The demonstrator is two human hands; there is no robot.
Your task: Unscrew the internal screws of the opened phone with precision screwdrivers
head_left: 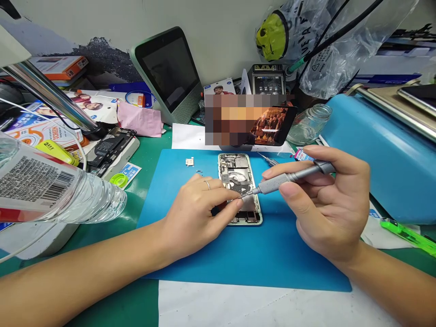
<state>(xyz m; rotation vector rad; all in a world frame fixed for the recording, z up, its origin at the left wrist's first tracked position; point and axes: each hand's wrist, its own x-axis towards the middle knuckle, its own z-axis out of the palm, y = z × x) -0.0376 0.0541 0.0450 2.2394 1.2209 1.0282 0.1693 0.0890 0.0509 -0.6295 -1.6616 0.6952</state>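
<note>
An opened smartphone [245, 179] lies on a blue work mat [272, 263], its inner parts exposed. My right hand [327, 204] grips a grey precision screwdriver [277, 183] between thumb and fingers, with the forefinger curled over its cap end. The screwdriver slants down to the left, its thin bit over the phone. My left hand [200, 206], wearing a ring, reaches across the phone's left edge. Its thumb and forefinger pinch together at the bit's tip; whatever sits between them is too small to make out. A small metal plate [190, 161] and tiny parts [199, 171] lie left of the phone.
Behind the mat, a propped phone [272, 126] plays a video near a glass jar [311, 122]. Another screwdriver [267, 159] lies at the mat's back edge. A water bottle [61, 181] juts in at left; a blue case [381, 154] stands at right.
</note>
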